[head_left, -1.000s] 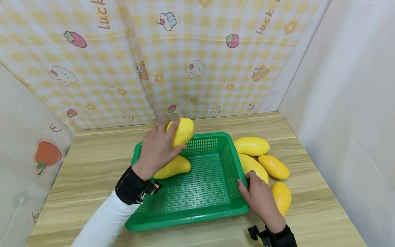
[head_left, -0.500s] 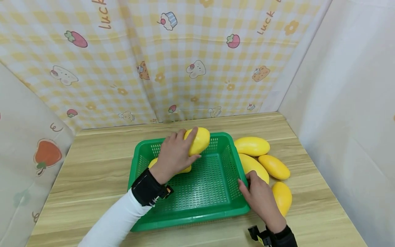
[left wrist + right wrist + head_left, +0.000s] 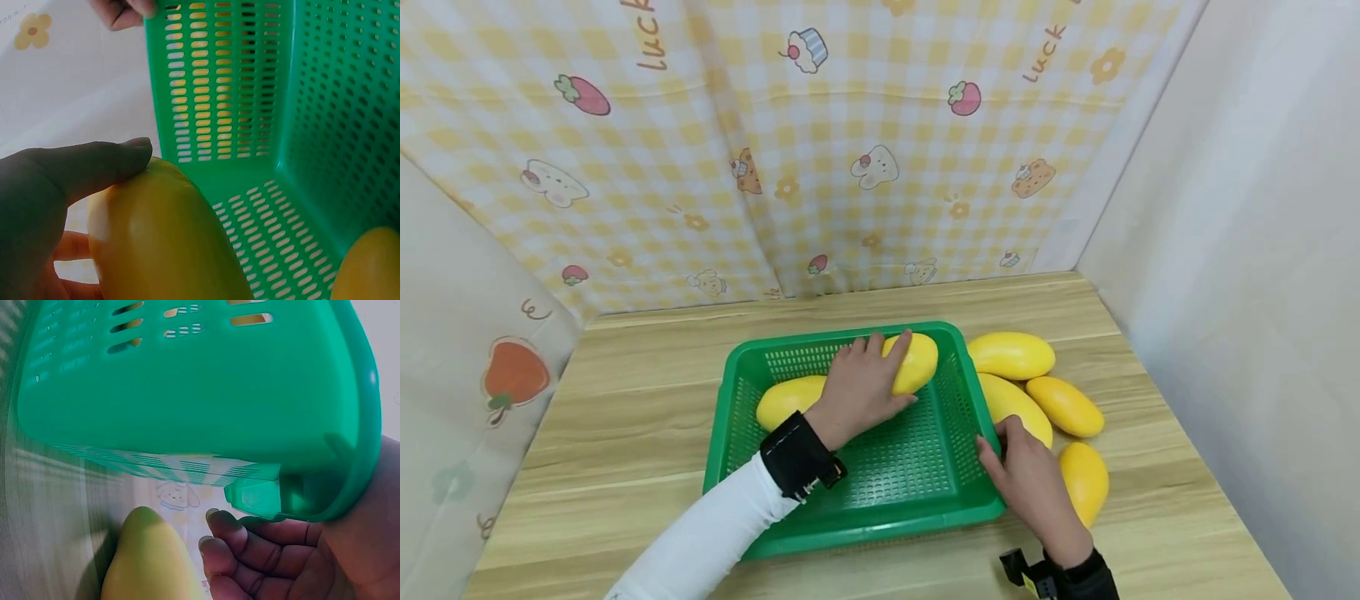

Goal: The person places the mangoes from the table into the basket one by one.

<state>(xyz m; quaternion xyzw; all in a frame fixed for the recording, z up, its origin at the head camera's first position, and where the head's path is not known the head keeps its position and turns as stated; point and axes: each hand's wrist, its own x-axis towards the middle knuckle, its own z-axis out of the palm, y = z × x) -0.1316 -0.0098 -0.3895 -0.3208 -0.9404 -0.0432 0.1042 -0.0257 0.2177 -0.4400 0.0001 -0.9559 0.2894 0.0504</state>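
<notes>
My left hand (image 3: 859,390) grips a yellow mango (image 3: 917,365) over the back right part of a green plastic basket (image 3: 898,471). In the left wrist view the thumb lies along the top of this mango (image 3: 162,244). A second mango (image 3: 790,400) lies on its side at the basket's left, partly hidden by my left hand. My right hand (image 3: 1030,475) holds the basket's right rim near the front corner, thumb over the rim. In the right wrist view its fingers (image 3: 228,531) curl up under the rim from outside.
Several mangoes (image 3: 1066,406) lie on the wooden table (image 3: 617,400) just right of the basket, close to my right hand. A checked cloth (image 3: 850,108) stands behind the table, with a white cloth wall (image 3: 1247,250) on the right.
My left hand has carried its mango from the basket's back left rim rightward and lower, over the basket's right half. The right hand and the basket have stayed nearly still.
</notes>
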